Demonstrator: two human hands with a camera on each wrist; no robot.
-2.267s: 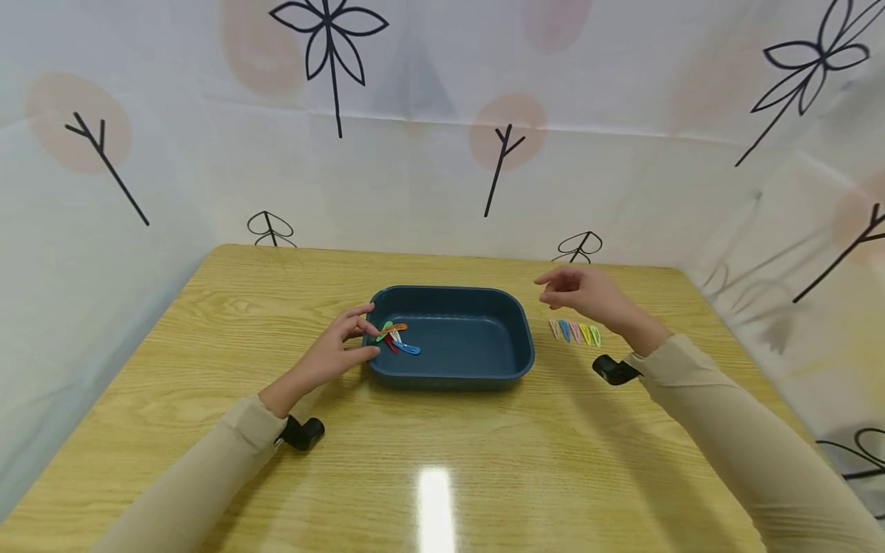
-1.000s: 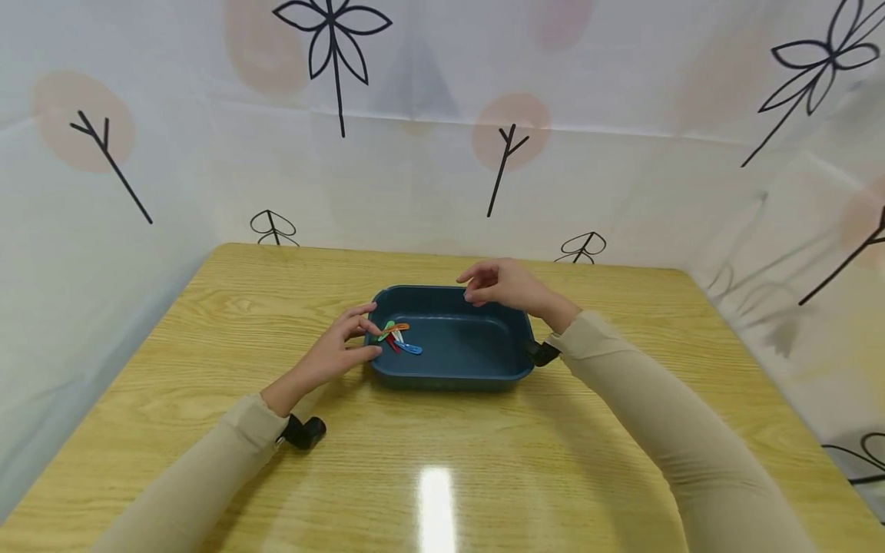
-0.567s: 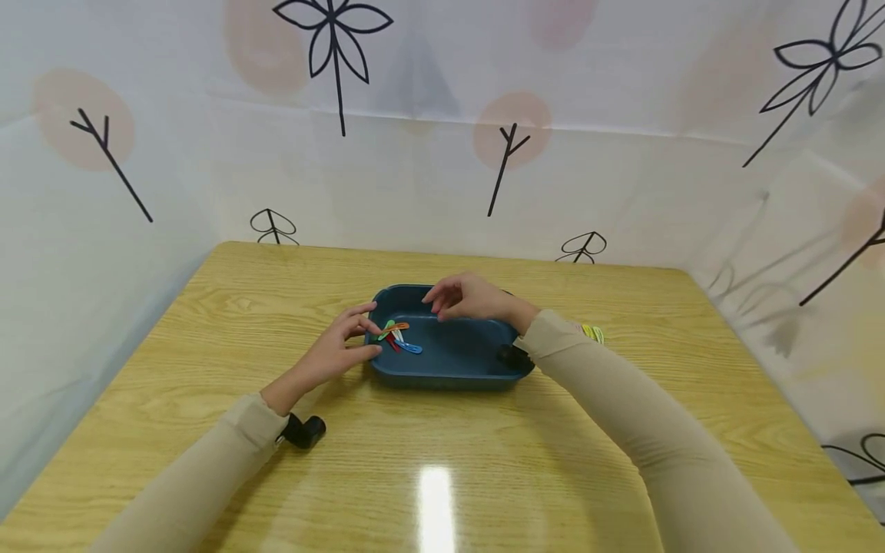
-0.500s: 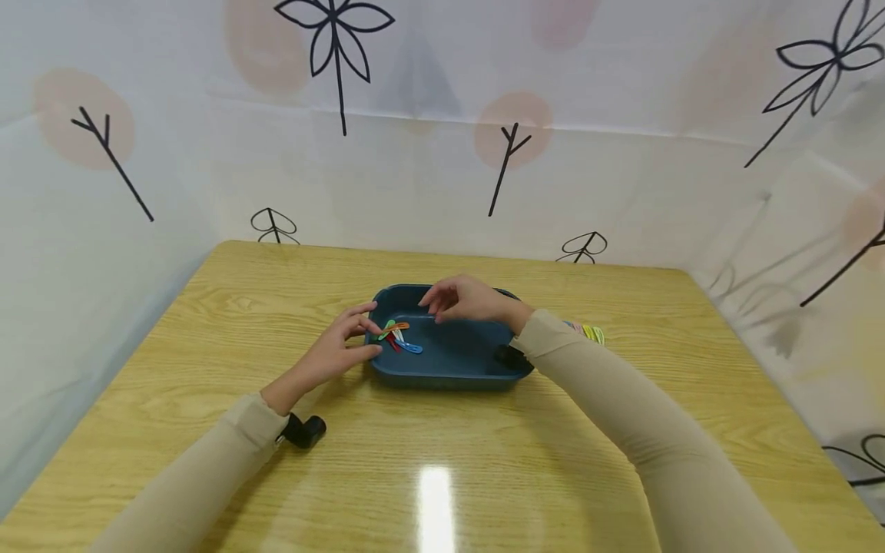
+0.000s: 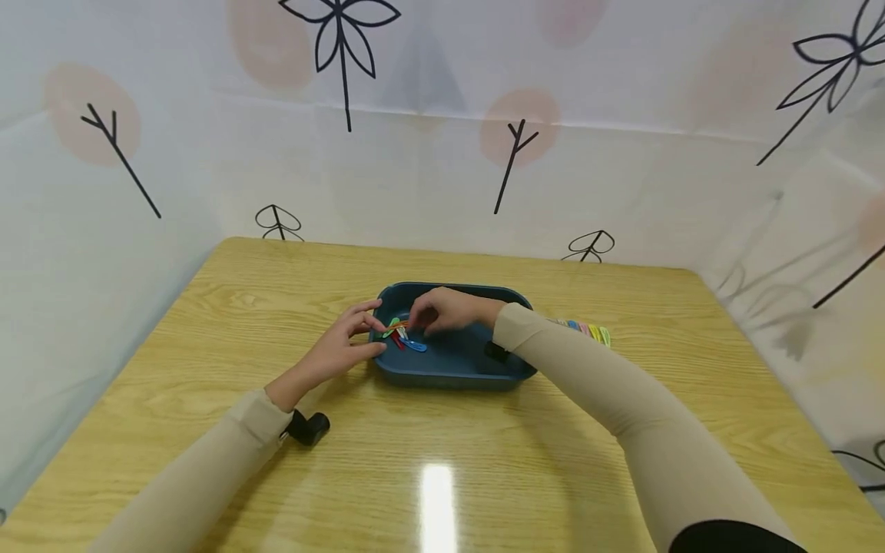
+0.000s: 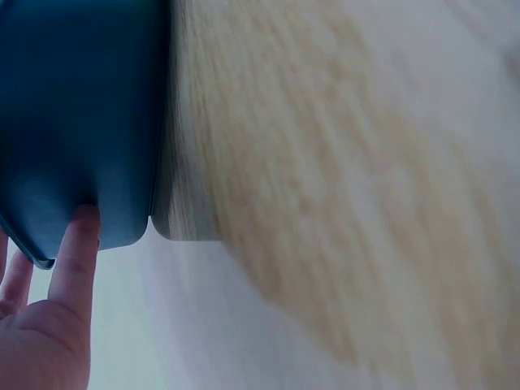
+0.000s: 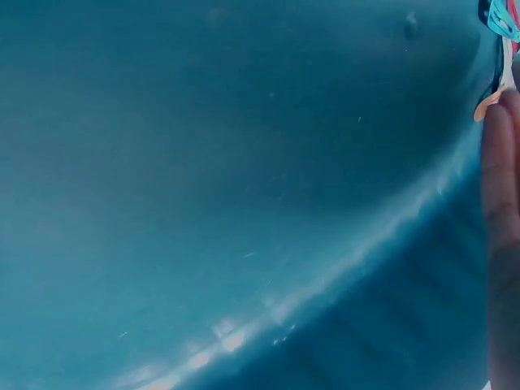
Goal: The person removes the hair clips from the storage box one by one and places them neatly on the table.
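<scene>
A dark blue tray point(image 5: 477, 361) sits mid-table with a small pile of coloured hair clips point(image 5: 404, 338) in its left end. My left hand point(image 5: 346, 346) rests at the tray's left end, and one straight finger point(image 6: 73, 252) presses the outer wall of the tray point(image 6: 73, 106). My right hand point(image 5: 442, 311) reaches into the tray from the right, fingers curled down over the pile. One fingertip point(image 7: 504, 203) touches the orange clip point(image 7: 487, 104) on the tray floor point(image 7: 203, 162). Whether it pinches the clip is hidden.
A row of pastel hair clips point(image 5: 588, 332) lies on the wooden table point(image 5: 442, 461) just right of the tray, partly behind my right sleeve. Patterned white curtains close in the table at the back and both sides.
My right hand has moved left from above the row of clips, across the tray, and down onto the pile at its left end. My left hand has stayed at the tray.
</scene>
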